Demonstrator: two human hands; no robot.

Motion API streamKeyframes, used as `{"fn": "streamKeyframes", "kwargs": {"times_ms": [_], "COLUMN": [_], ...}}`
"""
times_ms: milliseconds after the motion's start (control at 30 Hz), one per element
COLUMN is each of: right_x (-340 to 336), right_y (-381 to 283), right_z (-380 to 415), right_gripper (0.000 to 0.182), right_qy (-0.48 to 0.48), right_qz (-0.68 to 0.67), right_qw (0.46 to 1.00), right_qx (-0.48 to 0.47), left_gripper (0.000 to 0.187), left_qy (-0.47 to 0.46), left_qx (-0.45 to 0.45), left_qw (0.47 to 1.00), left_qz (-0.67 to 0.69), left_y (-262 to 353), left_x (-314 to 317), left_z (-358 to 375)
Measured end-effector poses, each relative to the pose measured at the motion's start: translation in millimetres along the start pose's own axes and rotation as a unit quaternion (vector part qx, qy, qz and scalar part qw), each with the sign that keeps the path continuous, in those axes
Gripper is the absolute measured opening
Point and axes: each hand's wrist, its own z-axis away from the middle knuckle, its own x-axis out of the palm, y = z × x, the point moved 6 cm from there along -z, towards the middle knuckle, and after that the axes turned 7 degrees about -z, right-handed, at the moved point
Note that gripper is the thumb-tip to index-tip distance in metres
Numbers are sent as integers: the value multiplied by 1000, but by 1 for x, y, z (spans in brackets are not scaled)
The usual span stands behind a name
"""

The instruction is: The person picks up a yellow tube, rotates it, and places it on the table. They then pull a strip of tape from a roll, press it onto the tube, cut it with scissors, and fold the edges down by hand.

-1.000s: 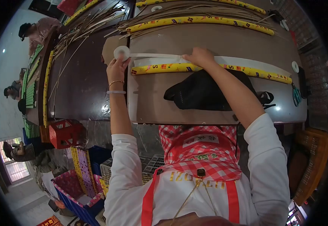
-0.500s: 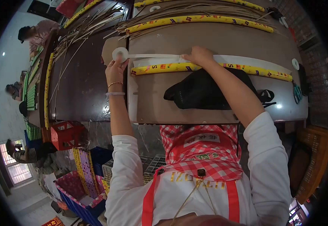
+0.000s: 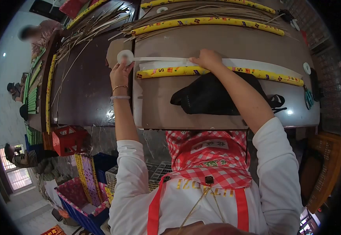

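Observation:
My left hand (image 3: 120, 73) holds a white roll of tape (image 3: 125, 56) at the left end of the table. A strip of tape (image 3: 160, 59) stretches from the roll to my right hand (image 3: 207, 58), which presses it down on a long white paper strip (image 3: 256, 64). Just below the strip lies a long yellow patterned tube (image 3: 217, 72). A black bag (image 3: 213, 96) sits on the table under my right forearm.
Another yellow tube (image 3: 205, 21) and thin bamboo strips (image 3: 92, 27) lie farther back. Spare tape rolls (image 3: 307, 68) and scissors (image 3: 308, 98) are at the right. A red crate (image 3: 68, 139) and blue bins (image 3: 80, 203) stand on the floor. People sit at the left.

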Motion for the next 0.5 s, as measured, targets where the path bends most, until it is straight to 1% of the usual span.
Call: {"fn": "streamKeyframes", "kwargs": {"times_ms": [233,333,400,500], "right_x": [1,-1,-3,-2], "right_y": [2,-1,-2,-1], "right_z": [-1,0,4,3], "right_gripper": [53,52,51,51], "right_qy": [18,10,1,23], "right_qz": [-7,0,2,2], "right_qw": [1000,1000,1000,1000], "right_qx": [8,-7,2,-8], "left_gripper": [22,22,22,23], "left_qy": [1,3,-9,-5], "left_qx": [-1,4,2,0], "left_qw": [1000,1000,1000,1000], "left_qz": [-7,-9,-14,-21], "left_y": [5,7,8,9], "left_x": [2,3,4,2], "left_z": [3,2,1,0]}}
